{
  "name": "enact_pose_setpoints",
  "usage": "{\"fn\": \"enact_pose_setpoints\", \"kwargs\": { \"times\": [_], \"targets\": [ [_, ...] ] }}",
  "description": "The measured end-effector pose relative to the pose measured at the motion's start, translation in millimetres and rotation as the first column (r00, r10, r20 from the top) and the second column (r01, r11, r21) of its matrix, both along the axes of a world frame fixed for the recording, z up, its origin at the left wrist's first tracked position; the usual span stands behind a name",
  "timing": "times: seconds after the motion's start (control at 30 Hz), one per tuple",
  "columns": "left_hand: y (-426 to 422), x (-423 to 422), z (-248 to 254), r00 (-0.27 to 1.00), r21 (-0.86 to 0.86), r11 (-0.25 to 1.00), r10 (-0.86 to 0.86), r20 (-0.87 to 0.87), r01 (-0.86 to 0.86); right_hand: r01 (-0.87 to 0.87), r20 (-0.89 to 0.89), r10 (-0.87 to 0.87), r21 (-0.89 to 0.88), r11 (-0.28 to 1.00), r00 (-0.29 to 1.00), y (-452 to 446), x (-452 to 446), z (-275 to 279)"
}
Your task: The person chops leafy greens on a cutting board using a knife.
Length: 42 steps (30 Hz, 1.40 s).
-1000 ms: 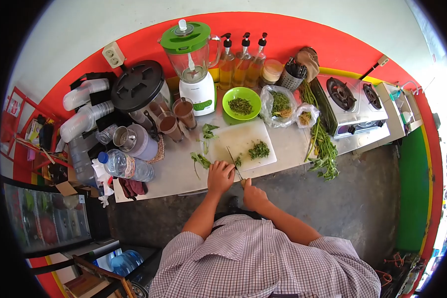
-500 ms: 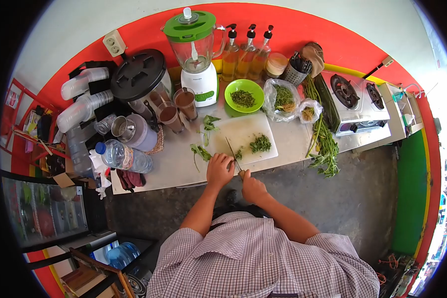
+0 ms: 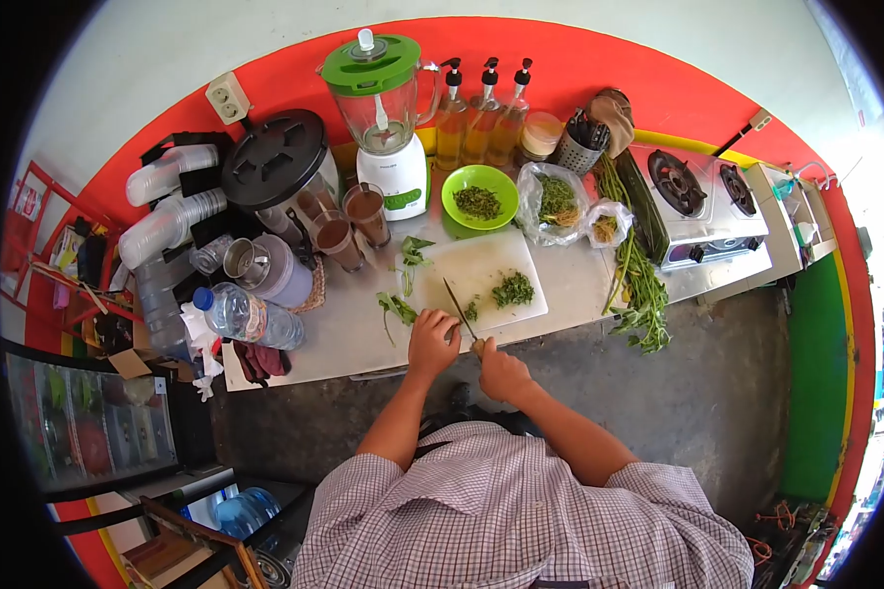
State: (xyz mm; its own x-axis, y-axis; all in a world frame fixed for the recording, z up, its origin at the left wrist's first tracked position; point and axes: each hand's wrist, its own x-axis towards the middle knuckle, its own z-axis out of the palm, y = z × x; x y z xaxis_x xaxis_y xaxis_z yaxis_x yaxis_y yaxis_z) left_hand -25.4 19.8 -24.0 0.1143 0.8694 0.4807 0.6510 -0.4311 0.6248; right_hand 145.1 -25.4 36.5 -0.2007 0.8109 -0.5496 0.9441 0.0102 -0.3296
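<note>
My right hand [image 3: 505, 374] is wrapped round the handle of a knife [image 3: 460, 306], whose blade points up and left over the white cutting board [image 3: 447, 257]. My left hand [image 3: 434, 341] is at the board's near left corner, just left of the knife, with its fingers curled in; whatever they may hold is hidden. Close to the right of the blade sits a small bit of chopped greens [image 3: 471, 310]. A bigger pile of chopped green leaves [image 3: 513, 289] rests farther right on the board. Loose leafy sprigs [image 3: 397, 306] lie along the board's left side.
Behind the board stand a green bowl [image 3: 479, 222] of chopped greens, a blender [image 3: 393, 177] and bags of greens [image 3: 552, 201]. Leafy stalks [image 3: 642, 304] hang over the counter edge near the stove [image 3: 707, 211]. A water bottle [image 3: 250, 316] and brown-filled cups [image 3: 336, 240] are at left.
The view has tilted slightly, so the counter things sit a little lower. Both hands and the knife stay in nearly the same place, and the blade stands at a slightly different angle.
</note>
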Motion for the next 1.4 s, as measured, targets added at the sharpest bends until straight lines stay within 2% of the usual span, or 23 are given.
{"fn": "enact_pose_setpoints", "kwargs": {
  "times": [0.13,0.27,0.4,0.5,0.67,0.8,1.0,1.2,1.27,1.4],
  "targets": [
    [1,0,1,1.0,-0.018,1.0,0.005,0.025,-0.004,0.06,0.019,-0.06,-0.022,0.998,0.998,-21,-6,-3],
    [-1,0,1,1.0,-0.032,0.999,0.005,0.022,-0.005,-0.009,0.005,0.009,0.005,1.0,1.0,-1,0,-1],
    [1,-1,-3,1.0,-0.037,0.999,0.006,0.017,-0.005,0.024,-0.024,-0.023,0.044,0.999,0.999,3,1,3],
    [2,-2,-5,0.999,-0.022,1.0,0.009,0.032,-0.009,0.06,-0.021,-0.06,-0.008,0.998,0.998,-13,-1,-7],
    [-3,-3,-2,1.0,0.006,1.0,-0.024,0.005,0.024,0.1,-0.072,-0.094,0.086,0.991,0.993,-15,3,-23],
    [-4,-5,-1,0.997,-0.03,1.0,-0.001,0.081,0.004,0.187,-0.114,-0.172,0.143,0.972,0.979,-14,0,-9],
    [-5,-4,-4,0.986,-0.012,0.998,0.067,0.152,-0.066,0.082,-0.123,-0.061,0.174,0.981,0.99,-21,0,-21],
    [-5,-4,-8,0.988,-0.023,0.996,0.086,0.125,-0.084,0.215,-0.122,-0.199,0.135,0.967,0.972,-16,21,-22],
    [-5,-4,-7,0.992,-0.032,0.997,0.078,0.1,-0.075,0.245,-0.093,-0.23,0.208,0.947,0.969,-10,31,-27],
    [-3,0,-5,0.993,-0.037,0.996,0.082,0.087,-0.079,0.306,-0.081,-0.296,0.198,0.931,0.952,1,45,-26]
  ]
}}
